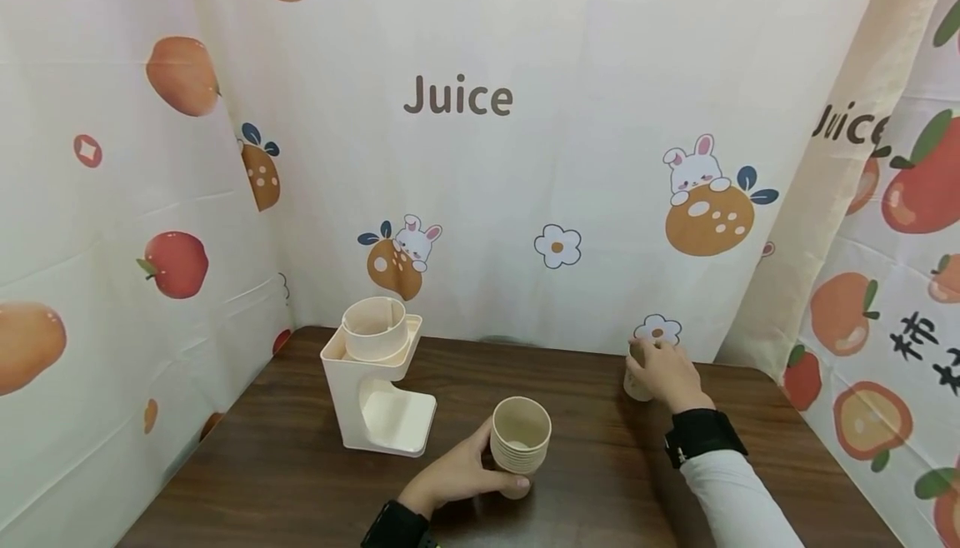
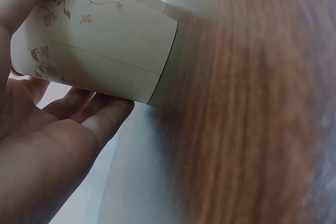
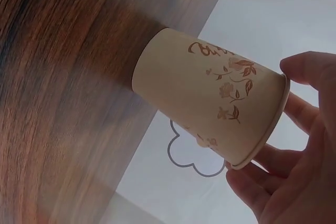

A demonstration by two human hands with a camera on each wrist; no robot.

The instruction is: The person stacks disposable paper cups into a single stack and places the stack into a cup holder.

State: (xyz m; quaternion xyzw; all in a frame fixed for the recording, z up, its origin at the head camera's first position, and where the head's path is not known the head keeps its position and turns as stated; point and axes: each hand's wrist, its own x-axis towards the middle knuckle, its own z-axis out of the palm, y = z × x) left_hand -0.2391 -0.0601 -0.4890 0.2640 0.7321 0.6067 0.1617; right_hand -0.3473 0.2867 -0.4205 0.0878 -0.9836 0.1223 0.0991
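Note:
A stack of several nested beige paper cups (image 1: 521, 435) stands upright near the front middle of the table. Around its lower part my left hand (image 1: 468, 473) curls its thumb and fingers; the left wrist view shows the floral print on the lowest cup (image 2: 100, 40). Toward the back right, a single paper cup (image 3: 207, 93) stands upright on the wood. My right hand (image 1: 667, 373) holds that cup by its rim, with thumb and fingers on opposite sides in the right wrist view.
A cream-coloured stand (image 1: 348, 402) with a round open container (image 1: 375, 327) on top is at the left of the brown wooden table (image 1: 585, 448). Fruit-printed curtains (image 1: 480, 165) hang behind the table and along both sides.

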